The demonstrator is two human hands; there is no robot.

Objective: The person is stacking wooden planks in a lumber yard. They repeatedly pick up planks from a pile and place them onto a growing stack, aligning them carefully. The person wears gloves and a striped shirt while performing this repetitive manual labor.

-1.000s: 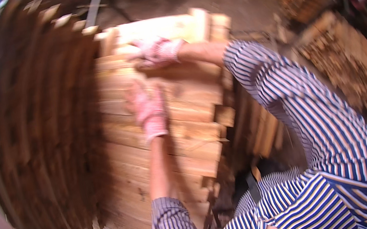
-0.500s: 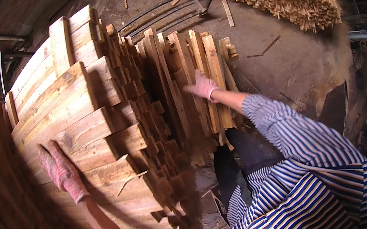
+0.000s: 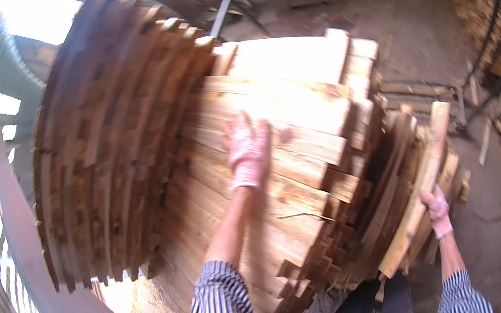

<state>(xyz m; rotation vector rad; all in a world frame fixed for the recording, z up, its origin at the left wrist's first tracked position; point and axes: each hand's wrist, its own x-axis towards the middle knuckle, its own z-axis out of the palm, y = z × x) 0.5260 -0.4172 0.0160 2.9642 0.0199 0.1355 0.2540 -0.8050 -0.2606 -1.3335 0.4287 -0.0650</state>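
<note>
Now the left hand [image 3: 248, 150], pink-gloved with fingers spread flat and gripping nothing, rests on top of the stacked rough planks [image 3: 289, 149], having shifted in from the stack's left side. The right hand [image 3: 438, 212] is clenched around a pale, splintery board [image 3: 419, 190] leaning against the stack's right edge, arm extended low.

daylight poured in from the upper left, and i saw it blow out the top boards of the wood stack [image 3: 287, 59] to near white. left of the stack, bright slits of glare showed through the wall. below the stack the ground was dim and brownish. motion blur smeared the whole frame; my left hand [image 3: 248, 150] looked soft-edged. the fisheye bent the planks left of the stack into arcs, and the corners went black.
</note>
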